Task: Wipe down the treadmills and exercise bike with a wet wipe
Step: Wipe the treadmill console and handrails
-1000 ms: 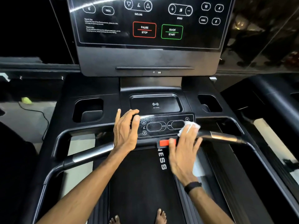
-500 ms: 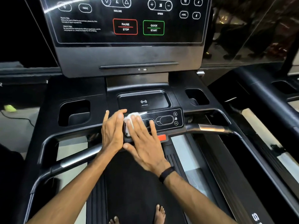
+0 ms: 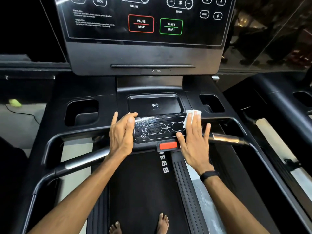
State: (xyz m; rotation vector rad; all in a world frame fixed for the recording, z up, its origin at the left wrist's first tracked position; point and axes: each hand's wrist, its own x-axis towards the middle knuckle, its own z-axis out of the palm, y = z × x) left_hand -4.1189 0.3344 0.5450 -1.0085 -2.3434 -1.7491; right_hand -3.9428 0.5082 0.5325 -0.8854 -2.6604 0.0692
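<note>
white wipe [image 3: 192, 116] under right hand [image 3: 194, 141], control panel [image 3: 157, 127].

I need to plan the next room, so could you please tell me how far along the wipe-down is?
Done: the small control panel shines wet. In hand: the right hand presses the wipe flat on its right end; the left hand rests at its left edge. Left: the next treadmill; no bike in view.

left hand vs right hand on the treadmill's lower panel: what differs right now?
The right hand lies flat with straight fingers, pressing the white wet wipe onto the right end of the lower control panel; the left hand holds nothing and rests at the panel's left edge. The right wrist wears a black band; the left wrist is bare. Both are palm-down on the same panel.
</note>
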